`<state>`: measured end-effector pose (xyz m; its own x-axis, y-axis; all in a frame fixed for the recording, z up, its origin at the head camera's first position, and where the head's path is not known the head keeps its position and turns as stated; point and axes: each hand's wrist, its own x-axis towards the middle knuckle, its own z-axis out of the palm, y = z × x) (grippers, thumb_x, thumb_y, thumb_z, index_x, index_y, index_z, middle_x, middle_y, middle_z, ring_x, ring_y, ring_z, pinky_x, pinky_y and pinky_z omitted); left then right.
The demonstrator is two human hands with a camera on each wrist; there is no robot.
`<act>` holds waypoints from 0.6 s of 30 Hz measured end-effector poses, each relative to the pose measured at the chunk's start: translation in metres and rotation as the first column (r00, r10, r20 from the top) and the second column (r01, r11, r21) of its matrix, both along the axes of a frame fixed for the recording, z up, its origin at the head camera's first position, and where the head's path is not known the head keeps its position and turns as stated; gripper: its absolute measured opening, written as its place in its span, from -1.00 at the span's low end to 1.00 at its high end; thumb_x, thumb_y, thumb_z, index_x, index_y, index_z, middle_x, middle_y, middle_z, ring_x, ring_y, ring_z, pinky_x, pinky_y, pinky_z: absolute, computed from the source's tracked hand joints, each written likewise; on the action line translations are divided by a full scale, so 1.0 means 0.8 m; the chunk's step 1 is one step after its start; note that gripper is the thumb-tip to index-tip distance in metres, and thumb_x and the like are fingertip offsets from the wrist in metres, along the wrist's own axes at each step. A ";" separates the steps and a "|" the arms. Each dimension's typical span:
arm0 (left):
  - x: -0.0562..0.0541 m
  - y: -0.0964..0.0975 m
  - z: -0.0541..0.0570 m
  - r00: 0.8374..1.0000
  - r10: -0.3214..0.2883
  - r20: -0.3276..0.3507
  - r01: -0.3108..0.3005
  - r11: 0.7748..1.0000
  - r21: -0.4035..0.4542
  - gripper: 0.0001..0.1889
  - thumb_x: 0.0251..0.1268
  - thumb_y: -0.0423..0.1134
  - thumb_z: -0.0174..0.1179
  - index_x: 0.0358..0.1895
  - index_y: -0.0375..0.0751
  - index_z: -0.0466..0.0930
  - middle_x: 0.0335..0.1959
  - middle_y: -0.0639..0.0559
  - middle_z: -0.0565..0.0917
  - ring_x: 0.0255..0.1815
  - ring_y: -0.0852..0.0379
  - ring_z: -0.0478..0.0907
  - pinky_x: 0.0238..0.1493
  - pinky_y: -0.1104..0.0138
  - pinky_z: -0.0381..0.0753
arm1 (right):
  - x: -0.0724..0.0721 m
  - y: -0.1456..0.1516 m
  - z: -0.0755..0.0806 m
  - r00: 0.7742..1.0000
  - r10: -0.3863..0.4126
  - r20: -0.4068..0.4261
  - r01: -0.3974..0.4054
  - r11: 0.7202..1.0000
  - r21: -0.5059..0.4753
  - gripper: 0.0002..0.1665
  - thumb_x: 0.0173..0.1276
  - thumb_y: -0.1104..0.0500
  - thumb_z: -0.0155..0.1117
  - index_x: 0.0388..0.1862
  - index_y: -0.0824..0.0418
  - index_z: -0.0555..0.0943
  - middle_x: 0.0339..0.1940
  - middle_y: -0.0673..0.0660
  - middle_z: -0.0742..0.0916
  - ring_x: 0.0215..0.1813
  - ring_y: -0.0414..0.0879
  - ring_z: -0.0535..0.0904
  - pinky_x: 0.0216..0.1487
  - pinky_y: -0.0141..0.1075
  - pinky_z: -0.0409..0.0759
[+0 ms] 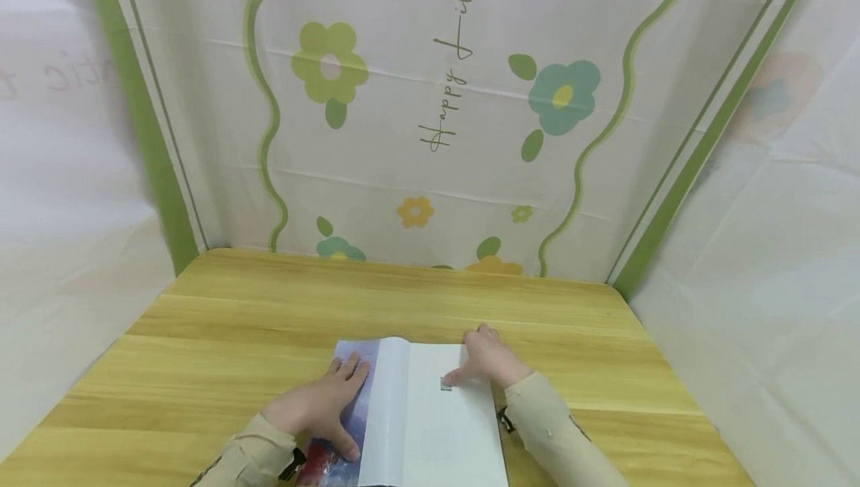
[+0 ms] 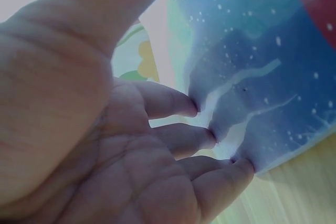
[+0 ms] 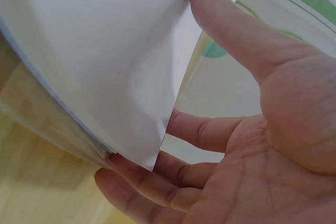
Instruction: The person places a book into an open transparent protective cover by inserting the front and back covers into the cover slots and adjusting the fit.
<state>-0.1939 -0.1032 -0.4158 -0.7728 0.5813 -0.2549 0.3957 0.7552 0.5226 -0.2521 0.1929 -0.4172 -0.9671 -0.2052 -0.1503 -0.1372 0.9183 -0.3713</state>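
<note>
An open book (image 1: 443,427) lies on the table, its right side a pale page with a small printed square code. On its left spreads a glossy blue, purple and red cover sheet (image 1: 359,412), dotted white in the left wrist view. Fingers spread, my left hand (image 1: 322,405) rests on that sheet, the fingertips (image 2: 241,165) touching its surface. My right hand (image 1: 492,356) grips the upper right edge of the book. Its thumb (image 3: 226,11) lies on the page side, while the other fingers reach behind the page corner in the right wrist view.
The book lies near the front of a wooden table (image 1: 269,308). White curtains with green borders and printed flowers (image 1: 403,98) hang behind the table and along both sides. Dark straps show at both wrists.
</note>
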 end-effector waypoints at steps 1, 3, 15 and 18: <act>0.000 0.000 0.000 1.000 -0.002 -0.002 0.002 1.000 0.000 0.29 -0.25 0.04 0.61 0.50 -0.48 -0.02 0.51 -0.46 -0.09 0.48 -0.48 -0.21 0.35 -0.19 0.18 | -0.001 0.000 0.000 1.000 0.003 0.005 -0.003 1.000 0.004 -0.12 -0.16 -0.12 0.70 -0.01 0.43 0.56 0.18 0.50 0.49 0.24 0.37 0.37 0.15 0.16 0.48; 0.000 0.000 0.000 1.000 -0.003 -0.011 0.003 1.000 0.000 0.29 -0.25 0.03 0.61 0.50 -0.49 -0.02 0.51 -0.47 -0.08 0.48 -0.48 -0.21 0.35 -0.19 0.18 | -0.002 0.000 0.002 1.000 0.011 0.008 -0.011 1.000 0.010 -0.12 -0.17 -0.13 0.70 -0.02 0.42 0.56 0.13 0.48 0.52 0.20 0.35 0.40 0.13 0.16 0.50; 0.004 0.001 -0.001 0.998 0.004 -0.055 -0.003 1.000 0.007 0.30 -0.30 0.04 0.63 0.48 -0.53 0.02 0.49 -0.51 -0.05 0.46 -0.53 -0.17 0.35 -0.20 0.15 | -0.004 -0.004 0.004 1.000 0.009 0.008 -0.009 0.999 0.050 -0.09 -0.21 -0.11 0.72 -0.03 0.44 0.55 0.00 0.43 0.51 0.04 0.28 0.42 -0.04 0.13 0.57; 0.003 0.001 -0.002 0.998 0.004 -0.056 -0.004 1.000 0.005 0.30 -0.30 0.04 0.63 0.48 -0.53 0.02 0.49 -0.51 -0.05 0.46 -0.52 -0.17 0.35 -0.20 0.16 | -0.004 -0.006 0.005 1.000 0.008 -0.001 -0.008 0.999 0.048 -0.15 -0.22 -0.10 0.73 -0.09 0.42 0.58 -0.06 0.40 0.51 -0.03 0.23 0.41 -0.10 0.09 0.58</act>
<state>-0.1914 -0.1024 -0.4172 -0.7881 0.5793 -0.2081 0.4216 0.7543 0.5033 -0.2551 0.1881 -0.4130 -0.9657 -0.2052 -0.1590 -0.1447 0.9341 -0.3262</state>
